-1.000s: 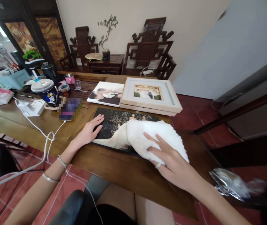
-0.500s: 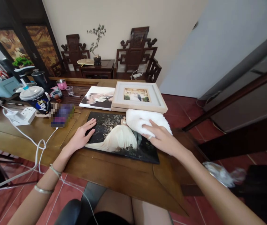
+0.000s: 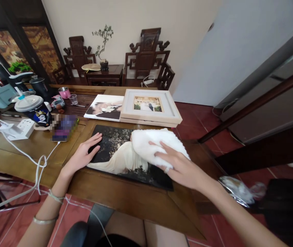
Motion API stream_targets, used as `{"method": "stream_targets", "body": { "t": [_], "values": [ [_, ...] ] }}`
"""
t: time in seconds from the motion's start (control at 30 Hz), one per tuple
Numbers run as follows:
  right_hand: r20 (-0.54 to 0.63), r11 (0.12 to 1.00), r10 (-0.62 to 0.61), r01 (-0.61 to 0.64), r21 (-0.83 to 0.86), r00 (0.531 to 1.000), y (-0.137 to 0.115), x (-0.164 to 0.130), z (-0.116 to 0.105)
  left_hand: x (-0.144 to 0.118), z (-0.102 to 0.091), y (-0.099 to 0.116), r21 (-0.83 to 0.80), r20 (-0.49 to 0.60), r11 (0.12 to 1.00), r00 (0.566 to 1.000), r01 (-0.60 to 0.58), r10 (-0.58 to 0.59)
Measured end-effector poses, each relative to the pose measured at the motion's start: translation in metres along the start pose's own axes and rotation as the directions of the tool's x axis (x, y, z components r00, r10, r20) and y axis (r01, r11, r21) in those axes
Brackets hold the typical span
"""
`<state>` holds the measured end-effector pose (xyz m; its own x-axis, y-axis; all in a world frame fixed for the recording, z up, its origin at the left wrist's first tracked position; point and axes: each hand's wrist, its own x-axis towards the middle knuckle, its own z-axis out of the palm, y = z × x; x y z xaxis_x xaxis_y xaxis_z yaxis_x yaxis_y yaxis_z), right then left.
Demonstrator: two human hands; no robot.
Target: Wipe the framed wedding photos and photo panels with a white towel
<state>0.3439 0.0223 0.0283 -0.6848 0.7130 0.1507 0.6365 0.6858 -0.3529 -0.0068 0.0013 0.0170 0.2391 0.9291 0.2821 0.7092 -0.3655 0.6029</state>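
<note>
The photo print, a flat glossy rectangle with dark edges and a pale gown across its middle, lies near the front edge of the wooden table right in front of me. My left hand is spread flat, palm down, on the print's near left corner, fingers open and gripping nothing. My right hand is also open, fingers splayed, pressing down on a soft, fluffy white cloth that sits bunched on the right half of the print. I wear a ring on that hand and thin bracelets on my left wrist. A white cable loops over the table's near left edge.

Half a second ago the cloth sat farther back, at the print's far right corner close to the frame; now it has come nearer and a little left, covering more of the gown. My left hand has stayed on the same corner.

Beyond the print, a framed picture with a wide pale border lies flat, touching an unframed print to its left. Farther left stand a lidded dark cup and a white power strip. Against the far wall are two carved dark wooden chairs.
</note>
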Motion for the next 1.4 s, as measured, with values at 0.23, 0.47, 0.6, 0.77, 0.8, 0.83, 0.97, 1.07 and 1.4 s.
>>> {"method": "stream_targets", "body": {
  "t": [0.23,0.47,0.6,0.77,0.8,0.83,0.97,1.07,1.4],
  "values": [
    [-0.062,0.996,0.084,-0.085,-0.007,0.995,0.017,0.049,-0.003,-0.004,0.002,0.002,0.039,-0.014,0.999,1.000,0.012,-0.011],
    [0.016,0.998,-0.062,0.062,0.012,0.998,-0.036,-0.023,0.006,-0.003,0.005,-0.002,0.042,-0.016,0.999,1.000,0.007,-0.006],
    [0.135,0.958,-0.282,0.272,0.089,0.950,-0.059,-0.052,-0.004,-0.002,0.004,-0.001,0.054,-0.008,0.999,1.000,-0.004,0.004],
    [0.158,0.983,-0.172,0.160,0.087,0.972,-0.033,-0.028,-0.012,-0.002,0.004,-0.001,0.053,-0.012,0.998,1.000,-0.021,0.022],
    [0.140,0.992,-0.113,0.103,0.072,0.984,-0.024,-0.017,-0.012,-0.002,0.004,-0.002,0.052,-0.010,0.998,1.000,-0.025,0.025],
    [0.117,0.997,-0.061,0.055,0.060,0.991,-0.015,-0.005,-0.012,-0.002,0.004,-0.002,0.050,-0.008,0.998,1.000,-0.028,0.028],
    [0.030,0.996,0.008,-0.011,0.088,1.000,0.009,0.044,-0.018,-0.003,0.003,-0.004,0.042,-0.011,0.999,1.000,-0.028,0.028],
    [-0.027,0.991,0.051,-0.047,0.125,0.998,0.010,0.063,-0.023,-0.003,0.003,-0.004,0.036,-0.022,0.999,1.000,-0.019,0.020],
    [0.031,0.995,-0.087,0.085,0.045,0.996,-0.062,-0.045,0.003,-0.002,0.005,-0.001,0.047,-0.020,0.999,1.000,0.002,-0.001]
  ]
}}
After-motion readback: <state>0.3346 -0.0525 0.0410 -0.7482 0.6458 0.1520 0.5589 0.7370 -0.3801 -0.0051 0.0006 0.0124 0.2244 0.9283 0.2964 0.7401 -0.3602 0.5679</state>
